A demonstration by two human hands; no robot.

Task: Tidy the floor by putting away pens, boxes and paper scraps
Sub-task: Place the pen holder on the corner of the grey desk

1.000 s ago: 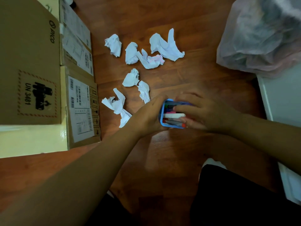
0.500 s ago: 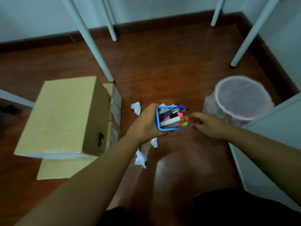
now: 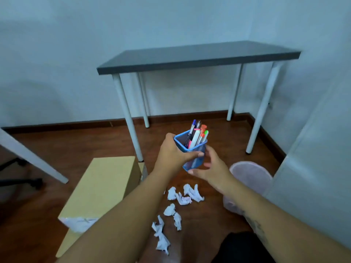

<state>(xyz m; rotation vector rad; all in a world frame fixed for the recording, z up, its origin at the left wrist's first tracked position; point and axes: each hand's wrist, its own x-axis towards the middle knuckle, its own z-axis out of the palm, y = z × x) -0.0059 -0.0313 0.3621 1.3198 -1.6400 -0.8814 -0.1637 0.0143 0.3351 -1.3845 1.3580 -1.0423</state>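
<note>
From the head camera: the blue pen holder (image 3: pixel 191 150), a second ago down on the floor, is now lifted toward the desk (image 3: pixel 197 56). The left hand (image 3: pixel 173 155) grips it; the right hand (image 3: pixel 209 168) cups its base loosely. Pens seem done; paper scraps (image 3: pixel 182 196) remain on the floor.

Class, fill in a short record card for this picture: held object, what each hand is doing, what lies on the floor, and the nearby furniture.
held object: blue pen holder with pens upright in it
left hand: grip closed around holder
right hand: open, at holder's base
floor: crumpled paper scraps, cardboard boxes, lined waste bin
furniture: dark-topped table
</note>
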